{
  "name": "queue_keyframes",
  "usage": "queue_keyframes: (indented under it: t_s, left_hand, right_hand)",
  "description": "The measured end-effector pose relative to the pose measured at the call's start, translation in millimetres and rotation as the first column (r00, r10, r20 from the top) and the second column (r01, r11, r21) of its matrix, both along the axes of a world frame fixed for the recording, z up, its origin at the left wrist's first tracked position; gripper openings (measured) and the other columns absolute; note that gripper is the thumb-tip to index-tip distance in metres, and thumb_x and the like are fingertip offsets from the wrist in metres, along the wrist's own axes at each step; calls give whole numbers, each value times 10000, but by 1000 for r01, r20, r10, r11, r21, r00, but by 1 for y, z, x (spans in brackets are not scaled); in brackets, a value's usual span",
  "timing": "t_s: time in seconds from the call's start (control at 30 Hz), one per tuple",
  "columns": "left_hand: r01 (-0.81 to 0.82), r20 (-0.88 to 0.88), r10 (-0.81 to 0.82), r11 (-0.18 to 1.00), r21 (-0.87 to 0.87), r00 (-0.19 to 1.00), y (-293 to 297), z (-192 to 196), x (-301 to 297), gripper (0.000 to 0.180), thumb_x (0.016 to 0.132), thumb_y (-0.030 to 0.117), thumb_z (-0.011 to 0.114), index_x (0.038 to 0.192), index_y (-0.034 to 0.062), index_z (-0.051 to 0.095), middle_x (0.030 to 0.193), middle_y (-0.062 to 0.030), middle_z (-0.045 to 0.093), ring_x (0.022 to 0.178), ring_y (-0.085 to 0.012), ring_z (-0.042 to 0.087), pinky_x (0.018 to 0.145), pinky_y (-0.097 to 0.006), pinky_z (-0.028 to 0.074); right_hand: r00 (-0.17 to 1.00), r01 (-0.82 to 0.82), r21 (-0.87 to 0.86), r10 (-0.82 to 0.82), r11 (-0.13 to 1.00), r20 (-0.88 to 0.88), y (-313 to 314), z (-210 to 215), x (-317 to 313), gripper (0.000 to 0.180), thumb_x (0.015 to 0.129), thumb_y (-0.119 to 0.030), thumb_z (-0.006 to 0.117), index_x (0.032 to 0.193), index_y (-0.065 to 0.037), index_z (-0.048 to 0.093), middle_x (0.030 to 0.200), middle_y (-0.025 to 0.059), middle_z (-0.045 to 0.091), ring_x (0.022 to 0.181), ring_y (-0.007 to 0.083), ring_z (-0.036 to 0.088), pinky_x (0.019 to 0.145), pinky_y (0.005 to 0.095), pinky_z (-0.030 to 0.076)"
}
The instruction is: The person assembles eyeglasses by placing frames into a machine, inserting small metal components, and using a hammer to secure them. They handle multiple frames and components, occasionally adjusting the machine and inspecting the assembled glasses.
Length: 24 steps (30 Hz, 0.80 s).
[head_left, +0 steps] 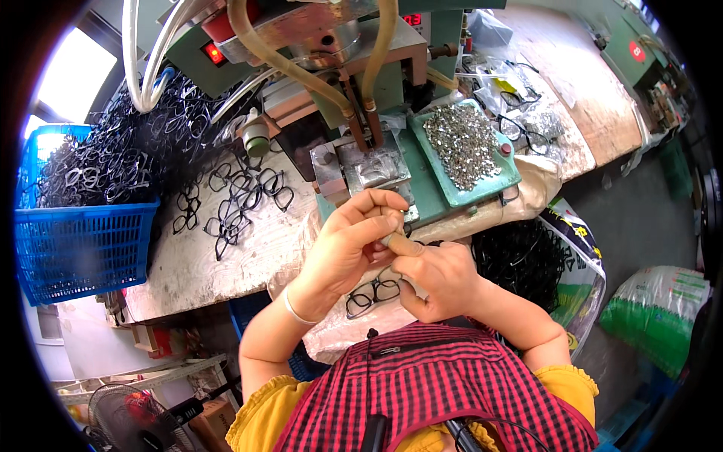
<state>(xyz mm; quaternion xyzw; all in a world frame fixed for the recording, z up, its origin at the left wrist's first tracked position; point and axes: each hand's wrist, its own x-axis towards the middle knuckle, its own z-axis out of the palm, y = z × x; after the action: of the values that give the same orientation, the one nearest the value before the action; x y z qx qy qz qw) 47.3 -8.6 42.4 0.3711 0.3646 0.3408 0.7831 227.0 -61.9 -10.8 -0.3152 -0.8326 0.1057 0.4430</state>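
My left hand (354, 237) and my right hand (437, 275) meet in front of the machine, fingertips pressed together. Whatever lies between them is too small or hidden to make out. A tan covering wraps one finger near where they touch. Just below, a black eyeglass frame (373, 295) rests on pale cloth over my lap. Beyond my fingers is the machine's metal fixture block (374, 167), with two copper-coloured electrodes (365, 124) coming down to it. To its right, a green tray (452, 197) holds a heap of small shiny metal parts (463, 143).
A blue basket (83, 245) at left overflows with black eyeglass frames (105, 169). Several loose frames (241, 192) lie on the worn table (181, 275). Hoses (263, 45) hang above the fixture. A sack of black frames (520, 260) stands right; a fan (132, 418) is lower left.
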Motion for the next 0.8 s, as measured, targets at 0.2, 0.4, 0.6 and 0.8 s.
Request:
queue_keyframes:
  t_s: [0.2,0.4,0.6,0.8]
  left_hand:
    - [-209,-3,244,838,504,970,-16,-21,-6,381,1056,290,493,1248,-23,595,1080,-74,631,844,-121,592,731,-274,500]
    - [512,-164,760,-247,823,629,-11,-2,-22,397,754,349,788,1100,161,731,1201,-51,630,1045,-242,616,928,-413,506]
    - [538,-626,352,321,779,696,-21,-49,-25,207,858,244,720,845,62,622,942,-108,643,818,-262,601,686,-414,469]
    - [-54,-421,644,583,811,639,-40,-83,-68,119,924,140,692,912,25,665,834,-96,658,762,-227,614,722,-343,496]
  right_hand:
    - [939,-249,-369,130,896,-319,-5,-5,16,371,728,-2,639,1077,-53,522,1333,244,606,811,235,726,627,301,536]
    - [676,-668,-462,215,584,-705,-5,10,21,354,762,82,582,1064,-39,441,1518,315,392,1015,343,726,825,366,566]
    - [619,-735,-561,41,381,-784,-20,-4,24,385,813,-32,631,1160,-10,466,1413,185,523,1022,295,719,915,377,532]
    - [771,573,-410,-636,710,-23,10,-8,64,245,813,-41,697,1056,-14,674,924,96,674,813,227,655,773,348,514]
